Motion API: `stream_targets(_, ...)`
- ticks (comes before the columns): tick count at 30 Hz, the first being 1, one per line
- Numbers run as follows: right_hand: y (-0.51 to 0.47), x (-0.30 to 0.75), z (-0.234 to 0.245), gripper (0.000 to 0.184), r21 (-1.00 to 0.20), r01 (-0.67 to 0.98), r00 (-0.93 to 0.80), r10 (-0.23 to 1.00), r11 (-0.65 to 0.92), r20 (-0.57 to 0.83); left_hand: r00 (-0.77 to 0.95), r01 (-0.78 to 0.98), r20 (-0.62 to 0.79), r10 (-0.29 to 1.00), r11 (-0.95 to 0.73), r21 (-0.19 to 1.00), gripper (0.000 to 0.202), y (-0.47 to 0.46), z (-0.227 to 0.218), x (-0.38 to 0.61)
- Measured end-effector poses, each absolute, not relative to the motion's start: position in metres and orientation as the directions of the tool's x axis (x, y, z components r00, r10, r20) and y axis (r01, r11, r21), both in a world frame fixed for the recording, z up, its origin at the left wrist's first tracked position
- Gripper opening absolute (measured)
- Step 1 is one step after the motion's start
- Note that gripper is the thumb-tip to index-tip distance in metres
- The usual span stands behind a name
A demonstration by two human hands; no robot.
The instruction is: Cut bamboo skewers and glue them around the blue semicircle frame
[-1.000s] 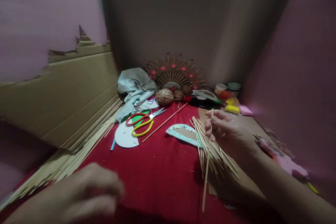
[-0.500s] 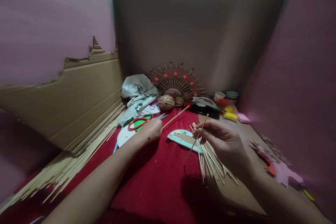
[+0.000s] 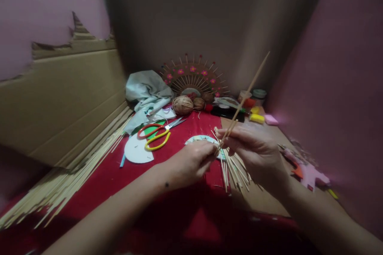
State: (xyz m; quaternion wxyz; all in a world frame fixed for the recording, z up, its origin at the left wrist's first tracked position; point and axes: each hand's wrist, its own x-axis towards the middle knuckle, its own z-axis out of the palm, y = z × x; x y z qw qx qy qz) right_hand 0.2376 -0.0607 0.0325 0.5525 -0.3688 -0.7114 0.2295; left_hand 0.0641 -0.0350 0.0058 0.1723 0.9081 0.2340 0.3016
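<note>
My left hand (image 3: 196, 159) is closed on the lower end of a long, thin bamboo stick (image 3: 253, 79), which slants up to the right. Against it, my right hand (image 3: 254, 149) pinches a shorter bamboo stick between thumb and fingers. The two sticks lie side by side where the hands meet, though their lower ends are hidden by my fingers. Below and behind the hands are a curved patterned piece (image 3: 201, 138), partly covered, and a loose bunch of cut sticks (image 3: 236, 175).
Scissors (image 3: 157, 143) lie on a white disc (image 3: 134, 151) at left, near long sticks (image 3: 74, 175) along cardboard (image 3: 74, 99). Twine balls (image 3: 183, 105) and a flowered fan-shaped piece (image 3: 193, 73) stand at the back. A pink glue gun (image 3: 311, 173) lies right.
My left hand has moved right with its stick to meet my right hand. The long stick now points up steeply beside the shorter one. The view has shifted slightly.
</note>
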Motion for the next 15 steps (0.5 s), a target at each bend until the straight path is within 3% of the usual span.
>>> stream_targets(4, -0.061, 0.235, 0.034, 0.013, -0.805, 0.215, -0.112, 0.833, 0.553, 0.542, 0.742, 0.272, 0.463, 0.484, -0.850, 0.452, 0.016, -0.032, 0.008, 0.060)
stream_targets(8, -0.058, 0.232, 0.039, 0.012, -0.818, 0.164, -0.066, 0.833, 0.552, 0.549, 0.727, 0.319, 0.427, 0.539, -0.814, 0.485, 0.018, -0.029, 0.012, 0.060)
stream_targets(15, -0.051, 0.228, 0.034, 0.009, -0.773, 0.264, -0.204, 0.817, 0.576, 0.539, 0.718, 0.264, 0.451, 0.530, -0.807, 0.528, 0.015, -0.020, -0.003, 0.059)
